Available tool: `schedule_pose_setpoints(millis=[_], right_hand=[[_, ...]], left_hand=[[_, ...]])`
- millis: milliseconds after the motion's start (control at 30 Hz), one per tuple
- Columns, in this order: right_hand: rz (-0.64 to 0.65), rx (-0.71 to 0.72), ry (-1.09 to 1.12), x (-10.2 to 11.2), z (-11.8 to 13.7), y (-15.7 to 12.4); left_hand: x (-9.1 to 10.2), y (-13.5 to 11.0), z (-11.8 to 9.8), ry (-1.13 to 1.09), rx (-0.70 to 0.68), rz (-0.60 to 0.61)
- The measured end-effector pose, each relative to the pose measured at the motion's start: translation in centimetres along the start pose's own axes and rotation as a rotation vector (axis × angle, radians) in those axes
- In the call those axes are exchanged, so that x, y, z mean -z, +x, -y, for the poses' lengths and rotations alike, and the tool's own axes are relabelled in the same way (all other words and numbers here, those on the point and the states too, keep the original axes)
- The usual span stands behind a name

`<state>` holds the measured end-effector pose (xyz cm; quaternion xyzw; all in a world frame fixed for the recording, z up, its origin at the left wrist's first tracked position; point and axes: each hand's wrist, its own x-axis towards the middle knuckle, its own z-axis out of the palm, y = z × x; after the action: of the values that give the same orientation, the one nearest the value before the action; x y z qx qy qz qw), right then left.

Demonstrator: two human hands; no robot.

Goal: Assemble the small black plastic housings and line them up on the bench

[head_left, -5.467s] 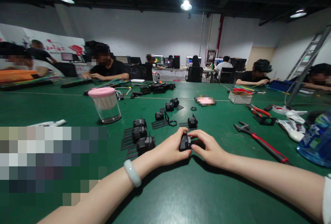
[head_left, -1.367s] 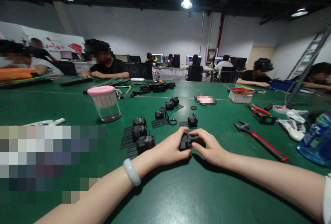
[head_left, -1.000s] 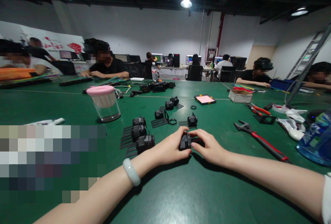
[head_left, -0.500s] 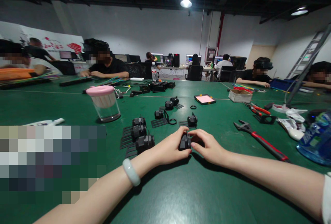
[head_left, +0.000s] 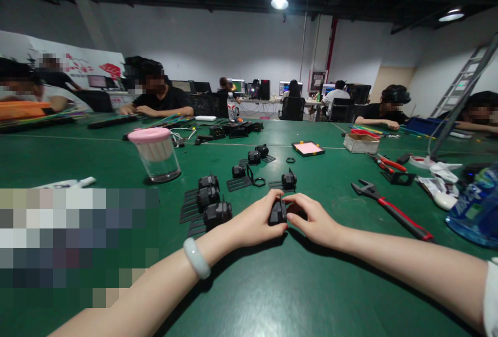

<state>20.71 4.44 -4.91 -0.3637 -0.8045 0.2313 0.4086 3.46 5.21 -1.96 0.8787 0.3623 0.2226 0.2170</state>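
My left hand [head_left: 259,223] wraps its thumb and fingers around a black plastic fitting [head_left: 276,214] just above the green table. From the other side, the bent fingers of my right hand [head_left: 314,221] pinch at the same fitting, whose far side is hidden by the fingers. Similar black fittings with slotted plates lie around: several to the left, among them a large one [head_left: 217,213], and another [head_left: 288,180] just beyond my hands. Near them is a thin black ring [head_left: 259,182], with a smaller ring [head_left: 290,160] farther back.
An adjustable wrench [head_left: 392,211] and red-handled pliers [head_left: 389,163] lie right. A blue bottle [head_left: 476,212] stands at the right edge. A pink-lidded jar [head_left: 159,163] stands left. Farther back are a pink-lined tray [head_left: 308,148], a small box [head_left: 361,144] and people at the table.
The view has shifted very slightly. Both hands keep the same grasp on the black plastic fitting, and nothing on the table has visibly moved.
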Motion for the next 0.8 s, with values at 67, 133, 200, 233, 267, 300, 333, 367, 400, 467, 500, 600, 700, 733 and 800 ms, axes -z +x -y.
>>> schedule_pose_setpoints(millis=[67,133,200,233,267,300,333,367,400,467,500,600,700,733,800], right_hand=[[0.002,-0.001,0.003,0.05,0.02,0.02],[0.004,-0.001,0.002,0.07,-0.01,0.02],[0.003,0.001,-0.004,0.05,-0.08,0.01],[0.002,0.001,-0.008,0.03,-0.12,0.01],[0.001,0.0,-0.01,0.0,-0.17,0.0],[0.0,-0.002,-0.012,-0.03,-0.21,0.0],[0.0,-0.004,-0.012,-0.05,-0.25,0.0],[0.0,-0.006,-0.01,-0.07,-0.27,0.0],[0.0,-0.007,-0.006,-0.07,-0.28,0.0],[0.002,-0.007,0.002,-0.07,-0.28,0.02],[0.002,-0.007,0.004,-0.05,-0.26,0.03],[0.005,-0.008,0.009,0.01,-0.2,0.05],[0.008,-0.01,0.014,0.05,-0.14,0.04],[0.008,-0.01,0.014,0.06,-0.13,0.04],[0.009,-0.01,0.013,0.07,-0.1,0.03]], left_hand=[[0.01,0.03,0.03,0.002,-0.004,0.001],[0.02,0.04,0.07,0.004,-0.012,0.001],[0.02,0.03,0.1,0.007,-0.017,-0.001],[0.01,0.02,0.11,0.008,-0.015,-0.001],[0.0,0.0,0.12,0.009,-0.012,-0.001],[-0.01,-0.01,0.12,0.009,-0.009,-0.001],[-0.02,-0.03,0.12,0.009,-0.006,0.0],[-0.03,-0.04,0.11,0.009,-0.005,0.001],[-0.04,-0.04,0.1,0.009,-0.004,0.0],[-0.05,-0.04,0.08,0.01,-0.002,-0.004],[-0.05,-0.04,0.07,0.009,-0.001,-0.005],[-0.03,-0.01,0.06,0.009,-0.002,-0.003],[0.01,-0.01,0.02,0.006,-0.005,-0.003],[0.02,-0.02,0.0,0.006,-0.003,-0.005],[0.05,-0.04,-0.05,0.007,0.004,-0.006]])
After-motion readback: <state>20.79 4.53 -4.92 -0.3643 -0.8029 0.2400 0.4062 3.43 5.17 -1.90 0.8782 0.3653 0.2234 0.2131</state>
